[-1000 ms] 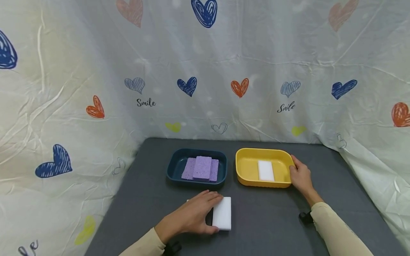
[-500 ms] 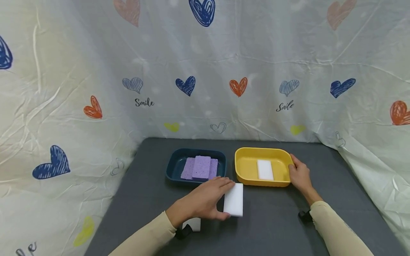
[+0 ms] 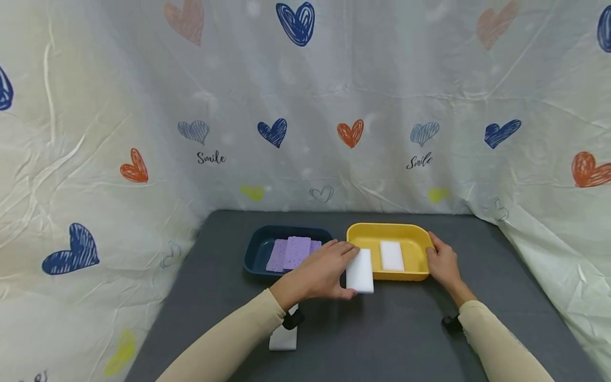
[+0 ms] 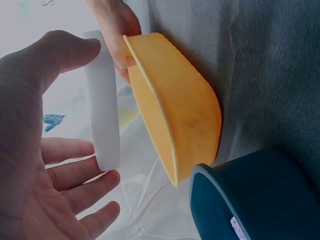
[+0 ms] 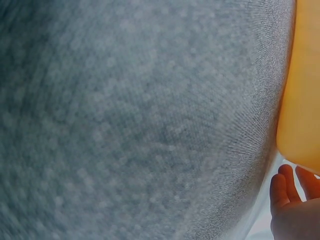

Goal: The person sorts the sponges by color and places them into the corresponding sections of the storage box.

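Note:
My left hand pinches a white sponge between thumb and fingertips, in front of the yellow tray's left end. The left wrist view shows this sponge edge-on, the thumb at one end and fingertips at the other. My right hand grips the right rim of the yellow tray. A second white sponge lies in that tray. Purple sponges lie in the dark blue tray, partly hidden behind my left hand. Under my left wrist, another white sponge sits on the table.
The two trays stand side by side on a dark grey table. A pale cloth printed with hearts hangs behind and along both sides. Black straps circle the wrists.
My left hand has carried the white sponge forward and right, from the table's front toward the yellow tray. The sponge under my left wrist has come into view. My right hand stays on the tray.

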Available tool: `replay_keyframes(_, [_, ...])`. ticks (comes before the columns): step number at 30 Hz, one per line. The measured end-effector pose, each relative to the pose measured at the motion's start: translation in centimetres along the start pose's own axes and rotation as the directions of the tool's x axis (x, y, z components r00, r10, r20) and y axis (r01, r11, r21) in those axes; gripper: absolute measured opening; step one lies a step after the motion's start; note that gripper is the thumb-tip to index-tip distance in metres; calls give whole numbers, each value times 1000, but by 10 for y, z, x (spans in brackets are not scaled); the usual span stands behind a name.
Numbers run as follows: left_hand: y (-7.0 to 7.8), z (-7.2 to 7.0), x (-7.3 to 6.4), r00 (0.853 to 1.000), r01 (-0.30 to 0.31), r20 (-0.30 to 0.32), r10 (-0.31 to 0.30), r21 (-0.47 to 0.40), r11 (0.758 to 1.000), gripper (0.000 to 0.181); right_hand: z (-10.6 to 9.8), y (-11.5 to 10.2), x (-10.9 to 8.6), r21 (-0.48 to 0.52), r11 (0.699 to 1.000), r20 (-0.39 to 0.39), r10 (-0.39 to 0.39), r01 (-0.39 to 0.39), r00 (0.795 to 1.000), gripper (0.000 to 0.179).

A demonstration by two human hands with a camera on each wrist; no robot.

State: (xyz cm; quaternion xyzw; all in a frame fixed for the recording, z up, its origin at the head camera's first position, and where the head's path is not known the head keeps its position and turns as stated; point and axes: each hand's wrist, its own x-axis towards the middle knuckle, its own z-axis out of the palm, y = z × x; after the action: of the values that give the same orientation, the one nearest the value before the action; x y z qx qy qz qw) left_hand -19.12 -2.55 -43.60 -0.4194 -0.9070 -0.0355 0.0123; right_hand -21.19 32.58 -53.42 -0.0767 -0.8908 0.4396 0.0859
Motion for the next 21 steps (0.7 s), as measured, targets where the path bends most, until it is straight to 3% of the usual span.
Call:
replay_keyframes(10, [-10, 3, 37, 1000, -19, -21, 21, 92, 996, 97, 2, 2, 1, 3, 1000, -5, -11, 11, 1000, 58])
replay_keyframes(21, [-21, 10, 69, 1000, -17, 21, 15, 83, 996, 97, 1, 2, 1, -6, 1000, 1, -20, 20, 1000, 57])
